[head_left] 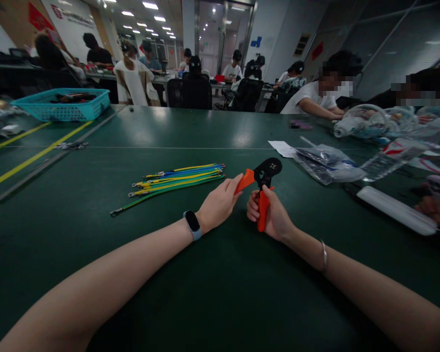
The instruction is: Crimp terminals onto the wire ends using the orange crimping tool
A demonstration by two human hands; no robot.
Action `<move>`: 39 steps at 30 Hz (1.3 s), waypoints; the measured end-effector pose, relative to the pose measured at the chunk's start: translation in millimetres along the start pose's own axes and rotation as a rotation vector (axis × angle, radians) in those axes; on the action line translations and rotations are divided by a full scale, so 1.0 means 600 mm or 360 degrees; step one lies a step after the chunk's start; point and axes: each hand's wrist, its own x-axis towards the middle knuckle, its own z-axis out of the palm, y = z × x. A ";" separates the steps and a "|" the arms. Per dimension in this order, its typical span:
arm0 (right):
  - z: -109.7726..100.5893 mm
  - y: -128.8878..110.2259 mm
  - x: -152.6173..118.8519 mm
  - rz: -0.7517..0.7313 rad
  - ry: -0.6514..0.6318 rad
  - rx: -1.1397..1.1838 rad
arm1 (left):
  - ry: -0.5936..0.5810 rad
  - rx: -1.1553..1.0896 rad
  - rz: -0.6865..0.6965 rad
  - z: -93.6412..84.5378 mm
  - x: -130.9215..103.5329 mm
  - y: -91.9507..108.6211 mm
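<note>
A crimping tool with a black head and orange handles is held between both hands above the green table. My left hand, with a watch at its wrist, is closed on one handle. The other handle sits in my right hand, its fingers wrapped round it. The two handles are spread apart, and no wire shows in the tool's jaws. Left of the tool lies a bunch of yellow, blue and green wires with ring terminals at their left ends. One green wire lies nearest me.
A turquoise basket with dark items stands at the far left. On the right are a plastic bag, a white paper, a long white object and white fans. Several people sit at tables beyond; another person's hand is at the right edge.
</note>
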 end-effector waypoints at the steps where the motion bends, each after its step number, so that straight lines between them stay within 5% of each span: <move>1: 0.000 0.000 0.000 -0.0005 0.0002 0.0008 | -0.0002 -0.0007 0.0002 0.000 0.000 0.000; 39: -0.002 -0.003 -0.003 -0.0011 -0.0091 -0.0036 | 0.0010 0.0023 0.0010 0.002 -0.001 -0.001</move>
